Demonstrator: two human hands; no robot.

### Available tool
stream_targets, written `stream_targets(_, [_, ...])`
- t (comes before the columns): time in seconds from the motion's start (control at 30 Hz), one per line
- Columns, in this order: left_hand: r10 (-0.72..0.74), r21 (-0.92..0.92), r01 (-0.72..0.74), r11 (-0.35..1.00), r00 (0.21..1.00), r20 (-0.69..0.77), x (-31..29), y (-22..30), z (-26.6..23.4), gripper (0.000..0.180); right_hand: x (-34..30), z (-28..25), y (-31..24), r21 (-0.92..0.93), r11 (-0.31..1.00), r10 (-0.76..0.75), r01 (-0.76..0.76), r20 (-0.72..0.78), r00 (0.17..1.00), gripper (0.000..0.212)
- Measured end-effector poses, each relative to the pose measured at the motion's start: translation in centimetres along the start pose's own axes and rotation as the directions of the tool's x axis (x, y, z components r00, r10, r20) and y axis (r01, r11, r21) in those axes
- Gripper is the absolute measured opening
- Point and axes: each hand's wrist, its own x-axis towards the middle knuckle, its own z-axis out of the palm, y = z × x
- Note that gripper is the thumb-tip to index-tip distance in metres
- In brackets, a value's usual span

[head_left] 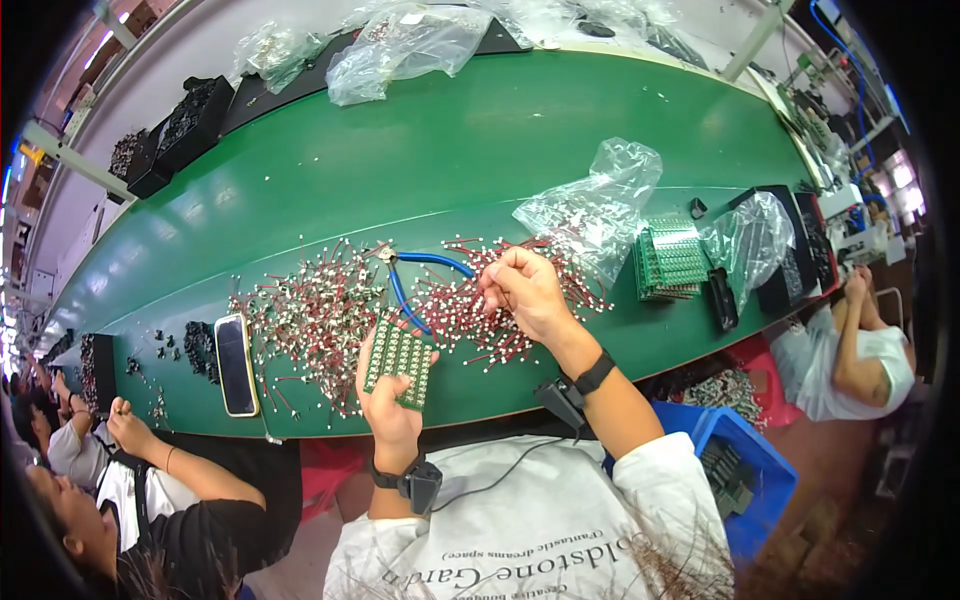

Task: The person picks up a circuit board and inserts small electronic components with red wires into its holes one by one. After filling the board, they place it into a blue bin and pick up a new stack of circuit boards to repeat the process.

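holding the green board at near centre in the left hand, with thumb across its face; pinching narrowly with the right hand over the right wire pile, being unable to tell of anything held; probably best keeping the board steady, face uncovered.

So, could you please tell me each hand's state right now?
Left hand: closed, holding a green circuit board.
Right hand: closed in a pinch; any held item unclear.
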Motion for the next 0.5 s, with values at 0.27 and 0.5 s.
stream_targets(0.27, [-0.039,-0.029,0.039,0.999,0.999,0.007,0.4,-0.9,0.1,0.071,-2.4,1.6,-1.1,-0.005,0.996,0.088,-0.088,0.108,0.99,0.032])
stream_targets(0.5, [-0.053,-0.049,0.054,0.997,0.998,0.031,0.4,-1.1,0.6,0.071,-3.1,1.3,-0.5,0.058,0.977,0.194,-0.205,0.153,0.969,0.024])
